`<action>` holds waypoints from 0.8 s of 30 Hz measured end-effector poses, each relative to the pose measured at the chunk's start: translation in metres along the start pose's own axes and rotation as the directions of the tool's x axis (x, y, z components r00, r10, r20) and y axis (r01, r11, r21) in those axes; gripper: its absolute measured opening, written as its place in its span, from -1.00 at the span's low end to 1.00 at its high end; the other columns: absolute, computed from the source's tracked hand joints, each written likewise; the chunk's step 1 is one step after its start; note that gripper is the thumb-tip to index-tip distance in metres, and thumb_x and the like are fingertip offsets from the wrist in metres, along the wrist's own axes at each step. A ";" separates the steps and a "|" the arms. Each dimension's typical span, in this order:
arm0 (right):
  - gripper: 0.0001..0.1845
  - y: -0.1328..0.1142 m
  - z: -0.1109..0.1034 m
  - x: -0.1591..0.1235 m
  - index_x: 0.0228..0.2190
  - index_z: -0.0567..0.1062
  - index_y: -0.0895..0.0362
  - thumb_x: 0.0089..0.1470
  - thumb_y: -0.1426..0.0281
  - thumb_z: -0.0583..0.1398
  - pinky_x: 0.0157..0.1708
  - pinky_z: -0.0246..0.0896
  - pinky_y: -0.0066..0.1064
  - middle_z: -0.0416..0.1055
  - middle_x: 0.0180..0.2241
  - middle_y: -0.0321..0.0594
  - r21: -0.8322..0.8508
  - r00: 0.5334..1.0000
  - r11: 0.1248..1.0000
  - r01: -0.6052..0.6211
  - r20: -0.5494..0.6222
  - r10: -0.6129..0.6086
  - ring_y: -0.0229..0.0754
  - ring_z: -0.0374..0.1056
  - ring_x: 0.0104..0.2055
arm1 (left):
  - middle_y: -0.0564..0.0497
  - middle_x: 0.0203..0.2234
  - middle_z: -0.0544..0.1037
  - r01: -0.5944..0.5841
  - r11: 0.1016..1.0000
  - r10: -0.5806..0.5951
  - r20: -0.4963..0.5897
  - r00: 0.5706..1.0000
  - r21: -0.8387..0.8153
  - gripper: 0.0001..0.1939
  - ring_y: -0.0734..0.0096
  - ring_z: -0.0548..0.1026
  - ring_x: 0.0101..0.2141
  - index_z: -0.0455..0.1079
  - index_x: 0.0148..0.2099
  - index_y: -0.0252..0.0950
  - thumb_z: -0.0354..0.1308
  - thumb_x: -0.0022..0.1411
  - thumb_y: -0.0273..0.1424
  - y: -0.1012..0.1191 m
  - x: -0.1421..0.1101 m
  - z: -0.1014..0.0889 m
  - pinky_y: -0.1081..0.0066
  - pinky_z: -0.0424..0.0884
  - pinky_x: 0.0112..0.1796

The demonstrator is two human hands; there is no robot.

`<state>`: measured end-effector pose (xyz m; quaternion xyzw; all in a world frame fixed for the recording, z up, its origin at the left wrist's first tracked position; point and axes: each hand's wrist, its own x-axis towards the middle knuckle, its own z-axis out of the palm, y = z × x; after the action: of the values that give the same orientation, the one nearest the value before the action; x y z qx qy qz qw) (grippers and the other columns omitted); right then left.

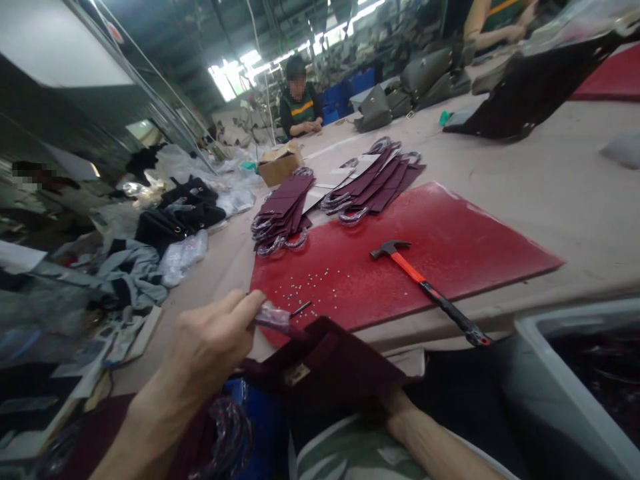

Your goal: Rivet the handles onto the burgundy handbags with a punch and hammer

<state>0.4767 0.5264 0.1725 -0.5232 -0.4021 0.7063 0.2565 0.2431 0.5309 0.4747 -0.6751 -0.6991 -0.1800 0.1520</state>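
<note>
My left hand (210,350) is closed in a pinch on the plastic-wrapped end of a strap (274,319), at the near edge of a red cutting mat (450,233). A dark maroon bag piece (327,360) lies folded below it, over my lap. My right hand (395,407) reaches under that maroon piece; only the wrist and forearm show, and the fingers are hidden. A hammer (425,287) with an orange and black handle lies on the mat, to the right of both hands. Several small metal rivets (310,280) are scattered on the mat.
Two piles of maroon straps (283,210) (375,183) lie at the mat's far edge. A cardboard box (280,163) stands beyond. Grey bags (425,80) and a dark panel (530,93) sit further back. A grey bin (575,373) is at right. Other people work at the table's far end.
</note>
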 end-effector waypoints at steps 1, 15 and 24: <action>-0.70 -0.002 0.000 0.003 -0.23 0.45 0.20 0.28 0.21 0.11 -0.36 0.42 -0.23 0.46 -0.33 -0.14 0.015 0.995 0.995 -0.094 0.022 0.094 -0.15 0.45 -0.36 | 0.01 -0.50 0.50 -0.101 0.993 0.094 0.113 0.989 0.054 -0.81 0.36 0.47 -0.47 0.53 -0.25 -0.15 0.09 0.19 -0.32 0.012 0.005 0.009 0.46 0.35 -0.41; -0.73 -0.120 -0.031 -0.019 -0.09 0.49 0.11 0.22 0.35 0.10 -0.01 0.27 -0.15 0.49 -0.13 -0.06 -0.530 0.586 0.451 0.719 0.113 -0.802 0.00 0.39 -0.06 | -0.17 -0.19 0.60 0.006 1.000 -0.003 0.517 0.856 -0.004 -0.79 0.14 0.55 -0.11 0.52 -0.11 -0.27 0.11 0.27 -0.38 0.056 0.107 0.181 0.31 0.43 -0.13; -0.33 -0.152 -0.039 0.040 0.16 0.38 0.16 0.05 0.22 0.33 0.29 -0.21 0.20 0.17 0.29 0.04 -0.783 0.592 -0.032 0.621 0.495 -0.636 0.23 -0.02 0.33 | -0.20 -0.22 0.61 0.107 0.994 -0.066 0.564 0.823 -0.039 -0.74 0.16 0.57 -0.12 0.53 -0.10 -0.28 0.14 0.27 -0.26 0.062 0.092 0.238 0.35 0.43 -0.12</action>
<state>0.4913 0.6525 0.2730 -0.3304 -0.9088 0.1475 0.2077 0.3082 0.7229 0.3076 -0.6706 -0.7360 -0.0043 -0.0919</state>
